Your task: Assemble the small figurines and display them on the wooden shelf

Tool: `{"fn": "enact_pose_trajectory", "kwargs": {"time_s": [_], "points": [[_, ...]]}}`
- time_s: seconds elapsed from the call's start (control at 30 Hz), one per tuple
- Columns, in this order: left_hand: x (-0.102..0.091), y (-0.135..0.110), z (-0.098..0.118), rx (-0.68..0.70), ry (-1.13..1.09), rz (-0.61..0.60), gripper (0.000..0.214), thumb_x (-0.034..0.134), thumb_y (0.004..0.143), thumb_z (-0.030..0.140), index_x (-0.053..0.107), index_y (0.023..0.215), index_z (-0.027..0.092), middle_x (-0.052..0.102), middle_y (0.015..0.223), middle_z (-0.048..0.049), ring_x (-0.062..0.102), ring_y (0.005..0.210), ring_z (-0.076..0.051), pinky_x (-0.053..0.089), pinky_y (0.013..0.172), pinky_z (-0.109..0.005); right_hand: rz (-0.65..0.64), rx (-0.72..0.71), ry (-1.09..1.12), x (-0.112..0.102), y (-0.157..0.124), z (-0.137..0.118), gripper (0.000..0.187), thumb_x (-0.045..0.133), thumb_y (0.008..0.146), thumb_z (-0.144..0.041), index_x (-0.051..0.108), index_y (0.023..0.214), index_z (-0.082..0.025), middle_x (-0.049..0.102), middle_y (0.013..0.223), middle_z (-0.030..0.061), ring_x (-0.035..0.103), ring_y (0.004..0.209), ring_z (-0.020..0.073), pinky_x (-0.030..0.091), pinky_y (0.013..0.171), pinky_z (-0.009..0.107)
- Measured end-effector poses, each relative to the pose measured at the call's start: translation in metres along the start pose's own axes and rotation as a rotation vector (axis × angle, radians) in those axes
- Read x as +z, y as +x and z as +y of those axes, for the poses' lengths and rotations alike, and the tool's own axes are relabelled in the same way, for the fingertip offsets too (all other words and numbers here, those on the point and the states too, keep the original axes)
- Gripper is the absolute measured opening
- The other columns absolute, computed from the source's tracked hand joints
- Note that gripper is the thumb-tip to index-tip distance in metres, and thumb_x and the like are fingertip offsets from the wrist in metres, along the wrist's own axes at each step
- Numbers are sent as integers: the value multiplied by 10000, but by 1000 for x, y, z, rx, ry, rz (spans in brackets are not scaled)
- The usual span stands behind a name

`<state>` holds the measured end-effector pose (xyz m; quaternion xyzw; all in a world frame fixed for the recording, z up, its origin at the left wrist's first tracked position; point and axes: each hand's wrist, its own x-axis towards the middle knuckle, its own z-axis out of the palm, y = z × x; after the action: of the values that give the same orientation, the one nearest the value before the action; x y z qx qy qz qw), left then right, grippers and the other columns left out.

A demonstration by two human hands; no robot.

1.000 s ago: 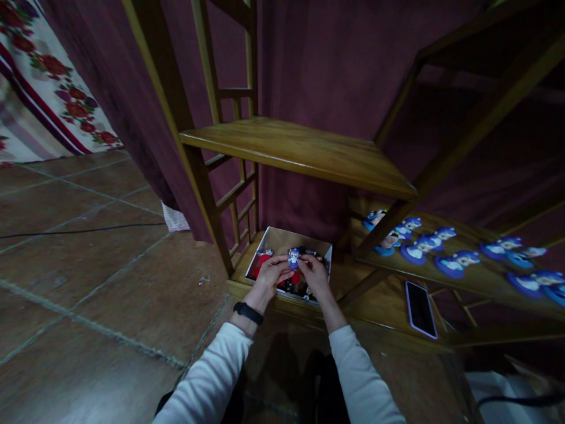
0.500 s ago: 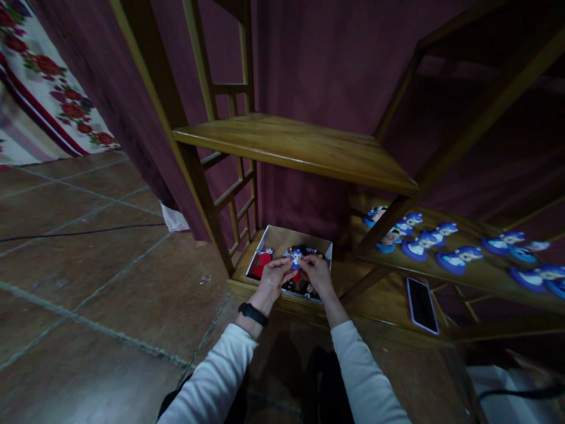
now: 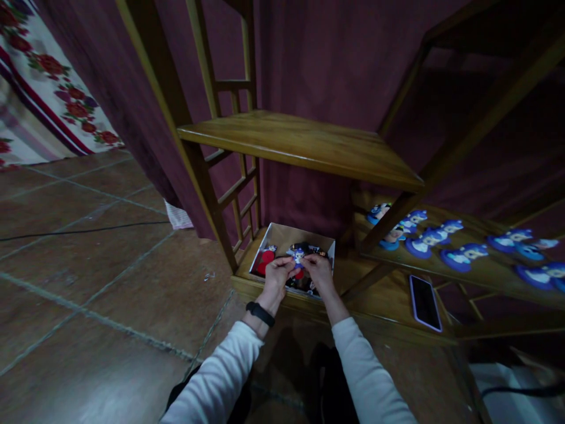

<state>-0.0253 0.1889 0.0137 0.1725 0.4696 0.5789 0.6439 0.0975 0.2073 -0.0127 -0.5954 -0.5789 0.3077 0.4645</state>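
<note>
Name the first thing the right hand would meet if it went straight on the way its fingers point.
The right hand would first meet the small figurine, which it seems to be touching; what comes beyond is hard to judge in depth.

The person wears a long-sleeved top in white or very pale grey, with a faint bluish cast in the dim light. The left sleeve point(image 3: 220, 374) is creased all along, with soft folds bunched across the forearm and a plain cuff point(image 3: 253, 331) ending short of the wrist. The right sleeve point(image 3: 368, 371) is of the same plain cloth, a little smoother, with shallow wrinkles and a similar cuff. Round the left wrist is a black band point(image 3: 260, 314), narrow and smooth, rounded at its edges; any markings are too small to read. The legs point(image 3: 338, 386) are in black or very dark clothing, its details lost in shadow.
</note>
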Motion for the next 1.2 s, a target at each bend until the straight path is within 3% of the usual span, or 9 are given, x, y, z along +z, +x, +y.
{"fn": "enact_pose_trajectory", "kwargs": {"time_s": [0.37, 0.63, 0.83, 1.2], "points": [[-5, 10, 9, -119, -58, -80, 69, 597, 721, 29, 621, 727, 93, 665, 642, -54, 641, 589, -124, 560, 641, -263, -40, 50, 170, 7, 1, 7, 269, 507, 738, -308, 638, 949, -206, 685, 937, 36, 630, 839, 184, 507, 733, 313], [-6, 13, 6, -116, -118, -86, 221, 611, 672, -37, 582, 819, 125, 658, 671, -32, 648, 633, -134, 547, 697, -323, -99, 0, 153, 7, -4, -10, 297, 530, 721, -257, 598, 1007, -214, 677, 934, 38, 627, 840, 180, 488, 784, 325], [-4, 15, 5, -94, -152, -166, 256, 640, 637, -29, 603, 843, 119, 670, 706, -45, 642, 648, -119, 528, 705, -272, -50, 14, 207, 6, -8, -20, 372, 545, 685, -254, 522, 1052, -199, 638, 993, 50, 618, 864, 165, 483, 785, 301], [-3, 12, 6, -38, -192, -200, 151, 652, 633, 21, 634, 763, 96, 674, 670, -53, 632, 630, -113, 521, 680, -242, -25, -29, 10, -2, -13, -41, 330, 535, 724, -373, 519, 1000, -193, 629, 938, 51, 603, 823, 175, 464, 754, 296]]}}
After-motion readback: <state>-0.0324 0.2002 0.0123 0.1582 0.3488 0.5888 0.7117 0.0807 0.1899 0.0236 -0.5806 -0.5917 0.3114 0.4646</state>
